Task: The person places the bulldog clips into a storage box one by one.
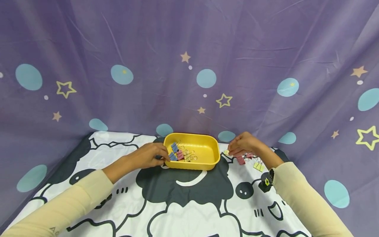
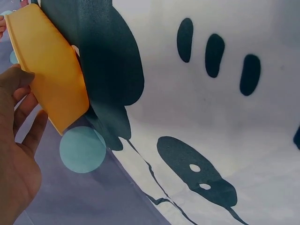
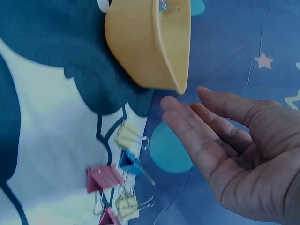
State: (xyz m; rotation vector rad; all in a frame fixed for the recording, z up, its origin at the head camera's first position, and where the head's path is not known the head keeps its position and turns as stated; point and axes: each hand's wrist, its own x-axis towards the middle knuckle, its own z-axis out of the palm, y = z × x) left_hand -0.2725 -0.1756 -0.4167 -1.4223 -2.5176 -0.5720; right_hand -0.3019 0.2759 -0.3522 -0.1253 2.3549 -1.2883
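A yellow plastic tray (image 1: 189,166) stands at the far edge of the table. Blue (image 1: 174,147), pink (image 1: 180,155) and yellow binder clips (image 1: 188,156) lie in its left half. My left hand (image 1: 151,154) grips the tray's left end, thumb on the rim, as the left wrist view shows. To the right of the tray hovers my right hand (image 1: 245,144), fingers stretched out and nothing between them. Below it lie loose binder clips: yellow (image 3: 127,135), blue (image 3: 127,160) and pink (image 3: 102,178) ones, partly hidden by the hand in the head view.
A white cloth with black cartoon sheep (image 1: 189,217) covers the table. Directly behind the tray hangs a purple curtain (image 1: 165,98) with stars and blue spots. A yellow binder clip (image 1: 258,166) lies near the right wrist, which wears a dark strapped device (image 1: 265,182).
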